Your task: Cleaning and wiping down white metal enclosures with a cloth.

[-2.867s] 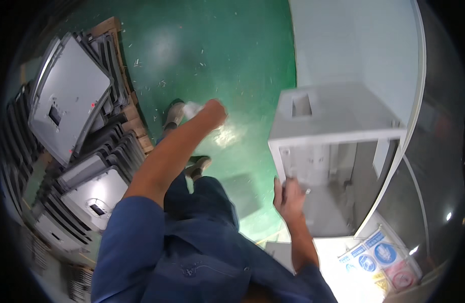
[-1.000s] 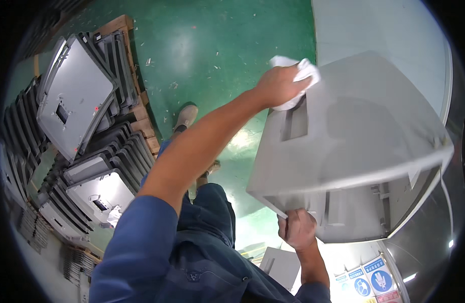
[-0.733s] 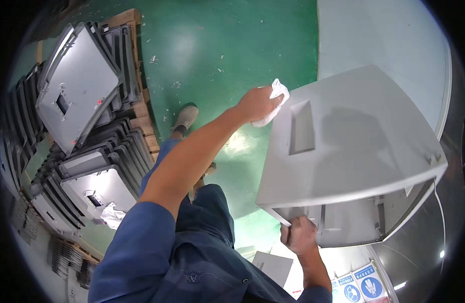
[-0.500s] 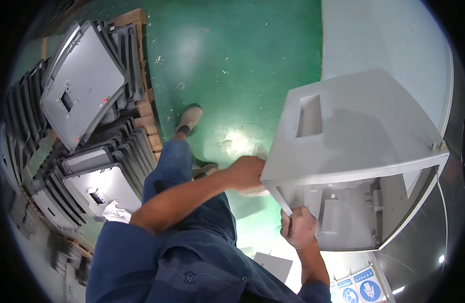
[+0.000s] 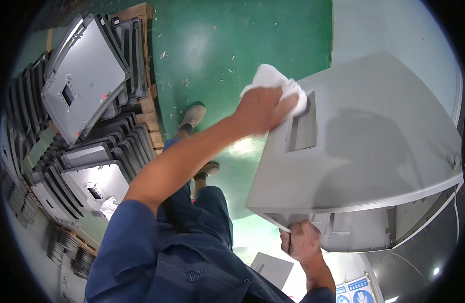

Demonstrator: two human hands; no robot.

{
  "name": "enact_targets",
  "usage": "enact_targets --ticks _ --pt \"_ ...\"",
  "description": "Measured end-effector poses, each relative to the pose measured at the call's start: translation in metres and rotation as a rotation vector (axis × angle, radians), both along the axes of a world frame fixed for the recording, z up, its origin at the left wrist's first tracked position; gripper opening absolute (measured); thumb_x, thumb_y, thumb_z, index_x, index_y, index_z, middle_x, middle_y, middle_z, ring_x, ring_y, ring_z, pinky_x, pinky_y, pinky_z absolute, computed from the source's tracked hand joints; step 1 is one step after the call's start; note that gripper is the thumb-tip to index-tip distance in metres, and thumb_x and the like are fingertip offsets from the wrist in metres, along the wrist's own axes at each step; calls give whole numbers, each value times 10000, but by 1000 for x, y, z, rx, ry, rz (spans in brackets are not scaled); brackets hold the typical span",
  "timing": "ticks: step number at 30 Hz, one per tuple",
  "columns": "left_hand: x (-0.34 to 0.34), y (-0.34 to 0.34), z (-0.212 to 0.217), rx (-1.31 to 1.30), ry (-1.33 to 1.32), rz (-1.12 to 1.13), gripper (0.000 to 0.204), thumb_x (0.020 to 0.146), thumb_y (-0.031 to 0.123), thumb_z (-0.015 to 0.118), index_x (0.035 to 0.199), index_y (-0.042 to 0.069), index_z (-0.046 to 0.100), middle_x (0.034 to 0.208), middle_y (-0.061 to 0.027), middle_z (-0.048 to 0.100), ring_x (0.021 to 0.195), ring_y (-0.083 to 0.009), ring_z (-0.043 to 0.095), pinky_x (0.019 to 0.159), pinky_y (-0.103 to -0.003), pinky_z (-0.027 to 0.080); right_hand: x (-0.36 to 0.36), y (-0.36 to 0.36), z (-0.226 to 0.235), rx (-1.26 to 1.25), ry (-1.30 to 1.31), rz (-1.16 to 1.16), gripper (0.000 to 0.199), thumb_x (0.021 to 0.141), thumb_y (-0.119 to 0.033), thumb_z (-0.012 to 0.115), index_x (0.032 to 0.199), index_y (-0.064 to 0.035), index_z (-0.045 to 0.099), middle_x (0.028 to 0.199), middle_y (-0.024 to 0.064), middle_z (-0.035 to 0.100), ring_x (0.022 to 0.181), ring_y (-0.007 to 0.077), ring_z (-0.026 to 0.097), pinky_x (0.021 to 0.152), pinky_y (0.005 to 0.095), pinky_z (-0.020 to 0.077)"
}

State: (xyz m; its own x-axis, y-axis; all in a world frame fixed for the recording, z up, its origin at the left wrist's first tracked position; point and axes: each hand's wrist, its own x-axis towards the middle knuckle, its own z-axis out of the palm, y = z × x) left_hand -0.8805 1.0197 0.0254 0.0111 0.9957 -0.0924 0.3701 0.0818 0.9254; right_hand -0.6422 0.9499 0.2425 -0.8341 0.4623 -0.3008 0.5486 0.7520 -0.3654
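Left hand: your left hand (image 5: 265,108) is at the left edge of the cabinet, fingers bunched; slight motion blur.
Left grip: closed around the cloth, pinching its folds.
Cloth: crumpled white cloth (image 5: 269,77), sticking out past your fingers; covers the far end of the recess. Can't tell how hard it presses.
Right hand: your right hand (image 5: 303,240) is at the near left corner of the cabinet's open side, below the top panel.
Right grip: fingers curled over the cabinet's edge, clamped on it.
Cabinet: light-grey box-shaped metal cabinet (image 5: 353,151), in front of you to the right, open side toward you, shadow across its top.
Recess: rectangular cutout (image 5: 304,131) in the top panel, near the left edge.
Worktop: pale blue-grey worktop (image 5: 389,28) beyond the cabinet; contact between them is hidden.
Left side: stacked grey metal panels (image 5: 86,76) beside and over a wooden pallet (image 5: 150,121); white crumpled piece (image 5: 109,207) by a lower panel.
Floor: glossy green floor (image 5: 217,45), pale scraps scattered; your beige shoes (image 5: 193,116) on it.
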Motion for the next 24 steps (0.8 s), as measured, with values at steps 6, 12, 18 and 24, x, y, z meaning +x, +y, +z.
enact_targets --ticks 6,12,18,24 --pt "18 75 -51 -498 -351 305 478 916 416 444 928 -21 639 912 -214 649 746 -400 592 700 -475 450 5 17 -9 27 -41 -11 273 785 -111 717 943 0 525 715 110 505 544 247 515 452 356 435" --pt "48 108 -92 -517 -193 234 511 911 426 420 901 -12 683 922 -219 671 823 -416 626 780 -480 479 6 26 -9 46 -43 -76 282 826 -125 701 984 5 506 679 93 492 472 230 479 421 359 382" --pt "50 86 -117 -574 337 -320 494 930 432 412 1036 40 695 1064 -205 678 992 -406 638 870 -472 495 5 24 0 0 -11 -141 278 806 -96 695 986 1 507 670 86 492 460 217 475 413 339 372" --pt "-2 118 -13 -416 -215 432 599 939 559 432 1014 5 646 1048 -231 667 935 -392 639 815 -462 478 -6 23 -12 74 72 -75 239 775 -74 706 930 -17 533 715 91 525 495 216 497 416 329 397"
